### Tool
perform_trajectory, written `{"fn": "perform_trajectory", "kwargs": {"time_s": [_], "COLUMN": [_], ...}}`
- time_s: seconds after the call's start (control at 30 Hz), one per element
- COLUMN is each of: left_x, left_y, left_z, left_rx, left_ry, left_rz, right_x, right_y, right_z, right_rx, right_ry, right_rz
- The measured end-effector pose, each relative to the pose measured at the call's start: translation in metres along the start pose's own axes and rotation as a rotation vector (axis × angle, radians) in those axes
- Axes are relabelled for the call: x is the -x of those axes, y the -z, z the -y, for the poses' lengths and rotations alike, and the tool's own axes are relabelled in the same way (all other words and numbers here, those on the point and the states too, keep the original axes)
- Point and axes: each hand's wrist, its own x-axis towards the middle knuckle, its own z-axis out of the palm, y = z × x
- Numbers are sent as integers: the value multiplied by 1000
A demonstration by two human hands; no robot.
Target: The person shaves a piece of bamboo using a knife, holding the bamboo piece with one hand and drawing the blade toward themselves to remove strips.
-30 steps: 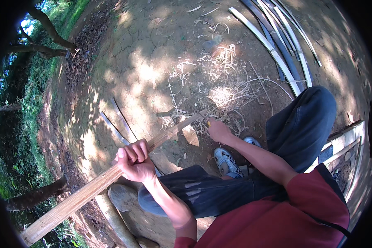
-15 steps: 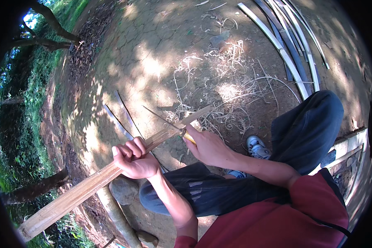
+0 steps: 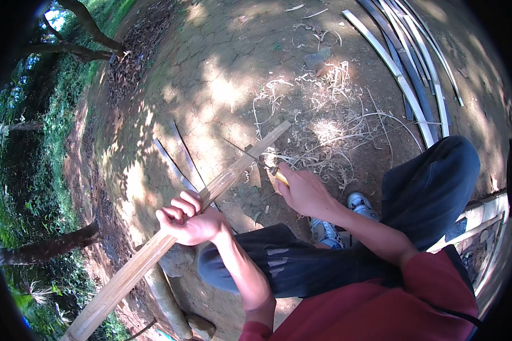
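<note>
Left hand (image 3: 186, 219): I see it fisted round the bamboo slat (image 3: 210, 190), at 7 o'clock.
Right hand (image 3: 304, 190): clenched on the knife (image 3: 267, 165).
Slat: I judge it stiff, light, splintery; hold mid-length.

Left hand (image 3: 188, 219) grips a bamboo slat (image 3: 170, 236); right hand (image 3: 304, 190) presses a knife (image 3: 267, 166) against it

Head view: single wide fisheye camera, worn on the person's head, facing steeply down and forward over the lap onto bare ground (image 3: 222, 74); close range to both forearms; edges curve, trees (image 3: 45, 247) line the left rim.
</note>
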Motion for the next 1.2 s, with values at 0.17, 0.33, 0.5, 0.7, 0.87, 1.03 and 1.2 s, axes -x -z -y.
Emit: {"fn": "perform_trajectory", "kwargs": {"time_s": [0.17,0.33,0.5,0.7,0.87,1.03,1.2], "left_x": [13,23,25,27,11,10,31], "left_y": [3,-11,-9,-14,4,4,-16], "left_z": [30,28,31,29,33,33,25], "left_rx": [-25,-46,-57,-54,-76,-46,-93], "left_ry": [16,31,-9,-4,33,27,32], "left_rz": [-90,-96,-103,-73,-142,-120,-117], "right_x": [7,14,-4,4,-5,-3,14], "right_y": [7,-7,-20,-10,-27,-26,-16], "right_z": [25,29,-17,14,-10,-12,15], "right_rx": [-69,-38,27,15,33,-48,-28], "right_ry": [93,9,-105,-96,-36,40,6], "right_rz": [58,139,55,176,111,21,88]}}
